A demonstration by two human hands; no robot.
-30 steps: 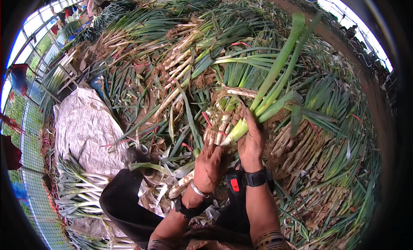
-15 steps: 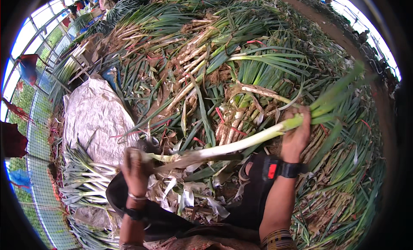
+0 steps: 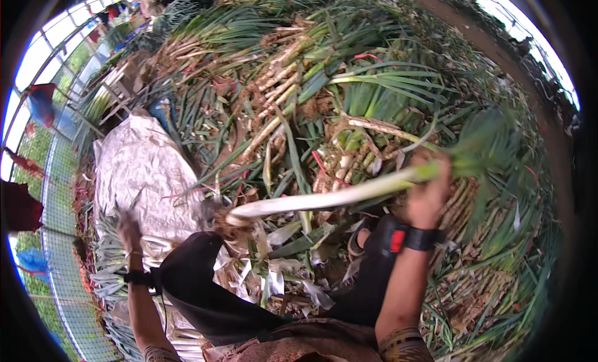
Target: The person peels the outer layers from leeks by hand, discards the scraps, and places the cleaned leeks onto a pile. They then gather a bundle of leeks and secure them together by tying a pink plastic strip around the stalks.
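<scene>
My right hand (image 3: 430,191) is closed around a long green onion (image 3: 324,202) where its white stalk turns green. The stalk points left across my knees, its root end (image 3: 235,220) free; the leaves (image 3: 483,150) fan out blurred beyond my hand. My left hand (image 3: 129,231) is at the far left, off the onion, over the edge of a row of trimmed green onions (image 3: 112,272) beside a whitish sheet. Motion smears its fingers, so whether they hold anything cannot be made out.
The whitish plastic sheet (image 3: 140,156) lies at the left, near a mesh fence (image 3: 68,250). Heaped green onions (image 3: 392,94) with soil-covered roots spread ahead and to the right. Peeled leaves and skins (image 3: 274,284) litter the ground between my legs.
My left hand has left the onion's root end and moved left to the trimmed row. The right hand keeps its hold; the stalk's root end now shows bare.
</scene>
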